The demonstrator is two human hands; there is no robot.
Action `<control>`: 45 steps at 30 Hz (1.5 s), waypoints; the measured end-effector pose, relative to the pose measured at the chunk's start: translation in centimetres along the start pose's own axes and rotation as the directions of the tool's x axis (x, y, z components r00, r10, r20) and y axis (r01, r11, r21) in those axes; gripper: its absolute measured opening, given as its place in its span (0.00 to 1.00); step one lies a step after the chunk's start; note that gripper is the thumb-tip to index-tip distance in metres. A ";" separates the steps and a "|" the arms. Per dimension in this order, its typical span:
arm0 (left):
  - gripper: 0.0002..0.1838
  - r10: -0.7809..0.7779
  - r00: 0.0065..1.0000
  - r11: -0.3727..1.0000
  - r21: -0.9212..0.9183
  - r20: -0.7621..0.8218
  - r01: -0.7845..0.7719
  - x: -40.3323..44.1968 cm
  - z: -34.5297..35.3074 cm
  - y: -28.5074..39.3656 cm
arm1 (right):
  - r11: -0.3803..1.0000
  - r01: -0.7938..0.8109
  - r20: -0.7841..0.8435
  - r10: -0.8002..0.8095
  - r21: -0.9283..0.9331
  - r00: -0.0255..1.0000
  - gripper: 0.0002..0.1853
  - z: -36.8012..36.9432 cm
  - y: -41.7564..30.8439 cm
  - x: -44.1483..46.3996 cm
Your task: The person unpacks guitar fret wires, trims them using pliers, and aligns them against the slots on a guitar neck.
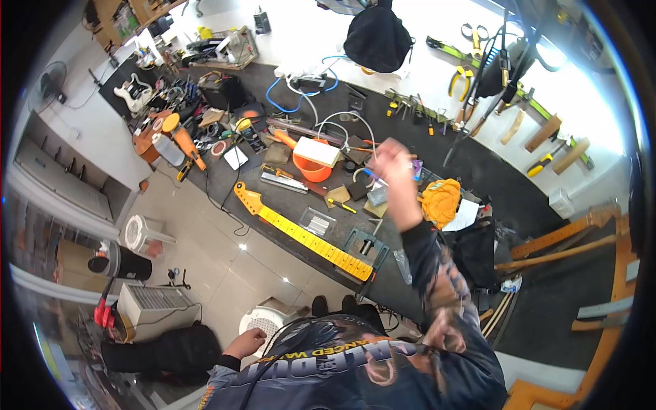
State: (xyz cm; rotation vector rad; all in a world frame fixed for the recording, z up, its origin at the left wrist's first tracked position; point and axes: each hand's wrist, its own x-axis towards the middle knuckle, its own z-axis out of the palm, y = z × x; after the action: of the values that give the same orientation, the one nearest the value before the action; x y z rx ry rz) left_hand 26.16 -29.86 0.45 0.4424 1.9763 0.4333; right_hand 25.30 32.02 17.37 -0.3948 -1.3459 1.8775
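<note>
My right hand (pixel 393 162) is stretched out over the cluttered middle of the bench. Motion smears its fingers, so I cannot tell whether it holds anything. Below it lie small tools and an orange cloth (pixel 441 203). Low at my left side, in front of the white stool (pixel 263 322), my left hand (pixel 247 342) has its fingers curled in, with nothing visible in it. A yellow maple guitar neck (pixel 304 236) lies diagonally along the bench's front edge. Its heel is beside a dark metal vise (pixel 365 246); whether the two touch is unclear.
An orange bowl (pixel 311 171) with a white block (pixel 316 152) across it stands behind the neck. A clear tray (pixel 317 222) of small metal pieces lies nearby. Pliers (pixel 460 82) and other tools hang on the white wall. Cables run across the bench.
</note>
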 end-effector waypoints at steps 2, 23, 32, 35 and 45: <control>0.15 -0.013 0.991 1.000 -0.016 -0.133 0.011 -0.5 1.1 0.0 | 0.979 0.193 -0.240 -0.202 -0.059 0.950 0.25 -2.0 -1.4 9.9; 0.16 0.134 0.987 0.986 -0.088 -0.093 -0.142 10.4 -13.5 0.2 | 0.844 0.324 -0.600 -0.533 -0.428 0.597 0.13 -7.1 1.0 20.5; 0.15 0.478 0.877 0.811 0.407 -0.047 -0.420 21.6 -29.2 3.0 | 0.789 0.034 -0.302 -0.274 -0.614 0.913 0.13 2.4 7.5 0.9; 0.22 0.758 0.650 0.648 0.185 -0.057 -0.739 22.0 -31.4 13.7 | 0.768 -0.157 -0.194 0.043 -0.622 0.980 0.10 5.7 9.2 -4.5; 0.59 0.829 0.540 0.537 -0.485 0.149 -0.690 19.5 -28.8 25.5 | 0.683 -0.007 0.235 0.261 -0.730 0.936 0.17 20.6 10.1 -8.1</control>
State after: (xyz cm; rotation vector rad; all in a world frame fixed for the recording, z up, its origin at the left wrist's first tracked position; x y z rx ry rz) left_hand -4.91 -1.41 9.68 1.0884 1.1738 1.1888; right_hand 13.27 11.05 14.89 -0.6078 -2.3504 1.4764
